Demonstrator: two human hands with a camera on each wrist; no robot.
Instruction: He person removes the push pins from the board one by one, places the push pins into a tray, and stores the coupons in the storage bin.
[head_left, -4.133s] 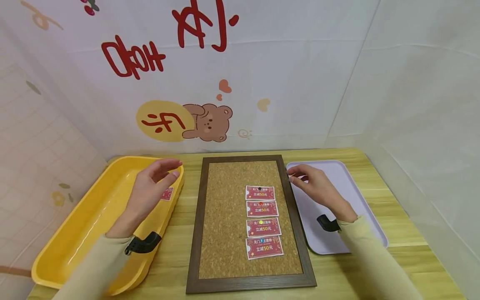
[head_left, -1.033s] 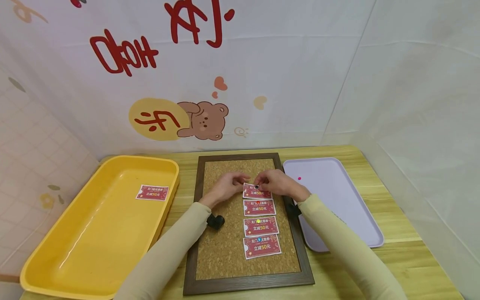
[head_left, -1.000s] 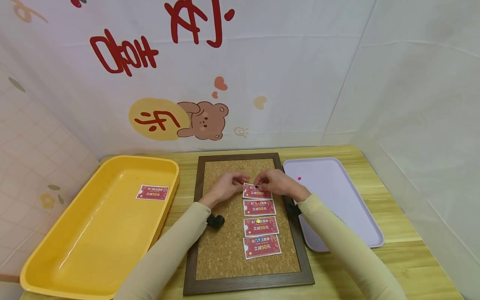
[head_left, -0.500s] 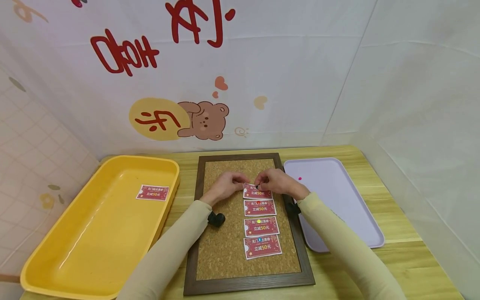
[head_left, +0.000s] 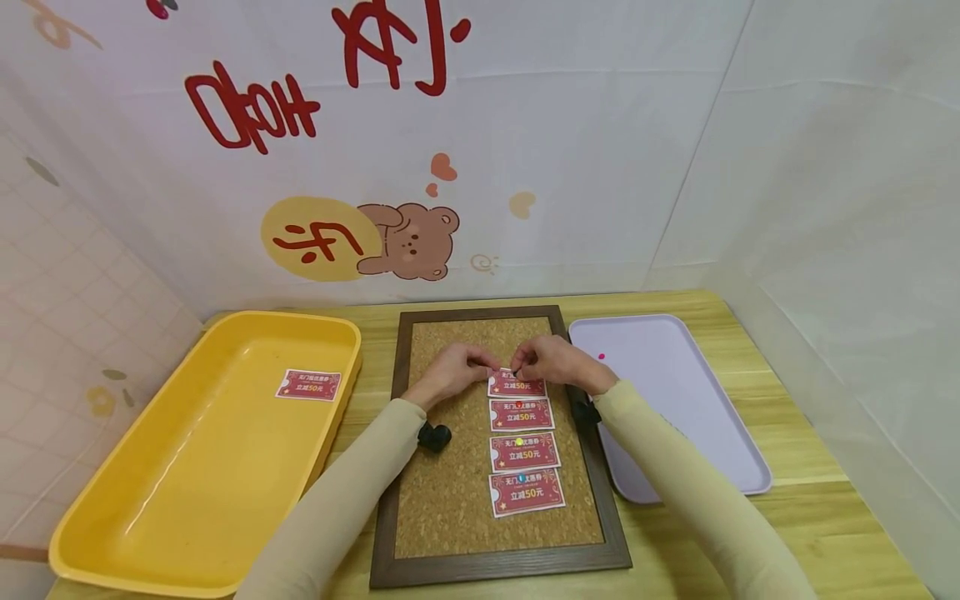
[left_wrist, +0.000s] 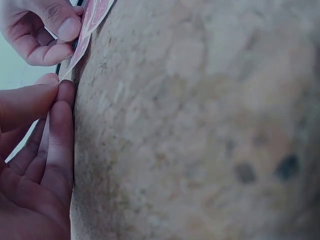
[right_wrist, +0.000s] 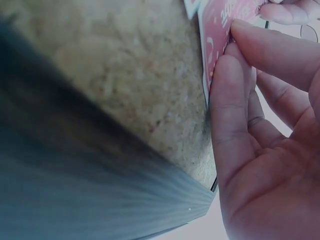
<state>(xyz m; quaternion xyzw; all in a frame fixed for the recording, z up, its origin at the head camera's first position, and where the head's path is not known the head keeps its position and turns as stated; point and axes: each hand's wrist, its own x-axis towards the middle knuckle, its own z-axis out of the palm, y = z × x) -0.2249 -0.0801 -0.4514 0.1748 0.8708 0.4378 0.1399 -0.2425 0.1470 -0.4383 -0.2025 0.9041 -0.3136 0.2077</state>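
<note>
Several red coupons stand in a column on the framed cork board point(head_left: 442, 500). At the topmost coupon point(head_left: 519, 387), the left hand point(head_left: 453, 372) pinches the upper left corner between thumb and fingertips; the left wrist view shows this hand point(left_wrist: 35, 150) at the paper's tip. The right hand point(head_left: 555, 363) pinches a small black pin point(head_left: 516, 374) at that coupon's upper middle. In the right wrist view the right hand point(right_wrist: 265, 130) has thumb and index finger together over the red paper point(right_wrist: 216, 37), and they hide the pin. Red, yellow and blue pins mark the lower coupons.
A yellow bin point(head_left: 187, 467) on the left holds one loose coupon point(head_left: 308, 385). On the right, a pale purple tray point(head_left: 675, 392) beside the board's frame has a small pink pin point(head_left: 602, 356) near its upper left.
Since the oldest frame both hands have come in from the bin and tray sides to the top coupon. Over the last second they have barely moved; the head view has shifted slightly.
</note>
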